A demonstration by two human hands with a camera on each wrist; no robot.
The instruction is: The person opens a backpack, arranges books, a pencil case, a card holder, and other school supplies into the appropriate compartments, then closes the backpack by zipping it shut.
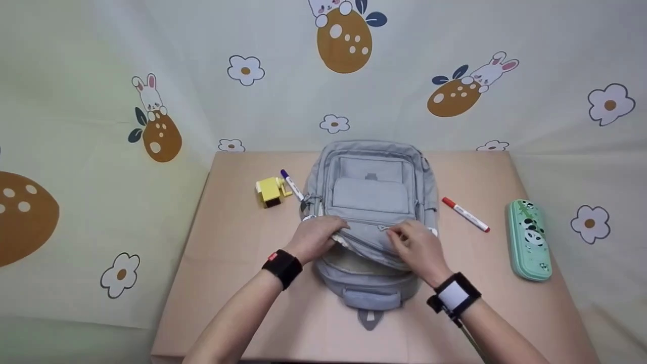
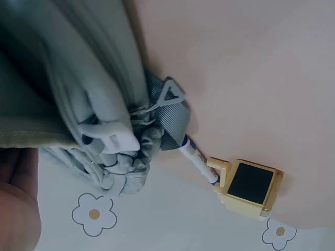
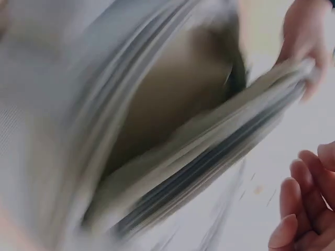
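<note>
A grey backpack [image 1: 371, 197] lies on the table with its main opening parted, showing the pale lining inside. My left hand [image 1: 318, 235] grips the edge of the opened front panel at the left; in the right wrist view, the left hand [image 3: 306, 44] holds that same edge. My right hand [image 1: 417, 247] is over the right side of the panel, its fingertips beside a small zipper pull [image 1: 382, 228]. In the right wrist view, the right hand's fingers [image 3: 290, 198] are loosely curved with nothing visible between them. The bag is blurred there.
Left of the backpack are a yellow hand-crank sharpener [image 1: 270, 191] and a blue-capped marker [image 1: 292, 185]. To its right lie a red marker [image 1: 466, 214] and a green panda pencil case [image 1: 529, 240]. Patterned cloth [image 1: 283, 111] hangs behind the table [image 1: 227, 283].
</note>
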